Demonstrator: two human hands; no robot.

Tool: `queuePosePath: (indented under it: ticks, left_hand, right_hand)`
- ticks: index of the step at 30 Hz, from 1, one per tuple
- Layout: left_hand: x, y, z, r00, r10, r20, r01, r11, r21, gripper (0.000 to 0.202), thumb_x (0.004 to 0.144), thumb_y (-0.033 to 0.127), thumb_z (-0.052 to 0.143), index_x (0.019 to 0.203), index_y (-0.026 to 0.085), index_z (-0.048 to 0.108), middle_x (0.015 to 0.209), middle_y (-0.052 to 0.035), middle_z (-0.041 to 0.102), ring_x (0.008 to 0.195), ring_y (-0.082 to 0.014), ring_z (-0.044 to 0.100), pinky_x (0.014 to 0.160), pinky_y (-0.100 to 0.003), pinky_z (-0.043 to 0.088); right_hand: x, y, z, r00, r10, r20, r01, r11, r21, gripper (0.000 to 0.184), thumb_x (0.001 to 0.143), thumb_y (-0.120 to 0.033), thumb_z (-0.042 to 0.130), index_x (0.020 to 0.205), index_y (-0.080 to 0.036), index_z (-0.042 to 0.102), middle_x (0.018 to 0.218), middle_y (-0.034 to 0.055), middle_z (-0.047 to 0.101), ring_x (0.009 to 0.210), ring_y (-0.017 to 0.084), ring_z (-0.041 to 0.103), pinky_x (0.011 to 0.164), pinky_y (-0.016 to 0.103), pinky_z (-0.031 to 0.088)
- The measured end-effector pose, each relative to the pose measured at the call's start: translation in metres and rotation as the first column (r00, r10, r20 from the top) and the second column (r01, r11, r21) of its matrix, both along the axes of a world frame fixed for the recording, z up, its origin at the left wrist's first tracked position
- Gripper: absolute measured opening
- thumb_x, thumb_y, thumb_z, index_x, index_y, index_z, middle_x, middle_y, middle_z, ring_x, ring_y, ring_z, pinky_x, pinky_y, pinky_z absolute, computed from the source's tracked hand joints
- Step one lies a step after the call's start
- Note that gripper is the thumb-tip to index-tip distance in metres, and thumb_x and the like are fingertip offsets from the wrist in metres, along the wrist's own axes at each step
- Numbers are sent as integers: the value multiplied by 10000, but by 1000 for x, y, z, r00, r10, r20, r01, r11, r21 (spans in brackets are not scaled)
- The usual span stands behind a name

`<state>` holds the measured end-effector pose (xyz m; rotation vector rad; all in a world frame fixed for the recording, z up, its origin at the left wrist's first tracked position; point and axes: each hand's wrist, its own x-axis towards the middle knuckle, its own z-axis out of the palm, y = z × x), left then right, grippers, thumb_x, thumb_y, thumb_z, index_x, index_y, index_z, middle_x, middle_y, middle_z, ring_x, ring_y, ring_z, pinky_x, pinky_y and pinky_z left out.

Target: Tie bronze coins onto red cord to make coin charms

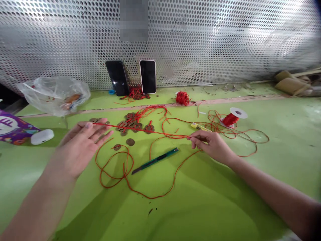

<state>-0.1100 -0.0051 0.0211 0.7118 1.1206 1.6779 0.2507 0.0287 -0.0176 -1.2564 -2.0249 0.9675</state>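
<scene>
A red cord [135,128] runs taut between my two hands above the green table. My left hand [80,144] pinches one end between thumb and index finger, its other fingers loosely spread. My right hand [209,142] pinches the cord at the other end, and a slack length trails from it in loops across the table. Beneath the stretched cord lie several brown round coins [137,126], some tied with red cord. A green utility knife [155,161] rests below the cord, its blade pointing lower left.
Behind stand a black phone [117,78] and a white-edged phone [148,77], leaning on a perforated metal panel [190,43]. A red cord ball [182,98], a spool [232,117] and a yellow lighter [200,127] lie to the right. Leftward are a plastic bag [55,93] and a white case [42,136].
</scene>
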Motion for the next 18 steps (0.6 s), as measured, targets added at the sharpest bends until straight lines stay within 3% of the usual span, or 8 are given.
queuePosePath:
  ticks: [2,6,11,18]
  left_hand:
    - [4,-1,1,995,29,92,-24,998,-55,309,878,57,423,700,170,649,864,-31,733,814,-182,708,718,-376,629]
    - [16,-3,12,950,174,259,-132,976,-171,433,967,99,312,650,159,601,610,30,666,639,-118,693,669,-323,639]
    - [27,-4,22,907,281,313,-228,954,-195,461,995,148,295,647,153,597,599,28,671,614,-104,690,668,-276,631]
    - [34,-5,24,821,428,378,-370,903,-220,404,992,221,386,664,162,614,591,63,658,559,-70,661,627,-215,615]
  right_hand:
    - [-1,-1,0,1000,4,3,-4,1000,-12,243,884,-380,526,824,-172,638,690,28,672,637,124,617,634,230,483]
    - [-3,-2,-2,1000,3,18,-3,1000,-24,228,881,-356,516,820,-178,645,685,24,668,639,129,621,621,229,485]
    - [-4,-3,-6,998,22,53,-20,999,-42,243,884,-364,501,804,-189,650,698,16,666,661,130,621,645,230,486]
    - [-5,-5,-7,992,106,61,-102,992,-71,227,901,-353,495,843,-195,648,688,3,662,659,119,606,650,218,472]
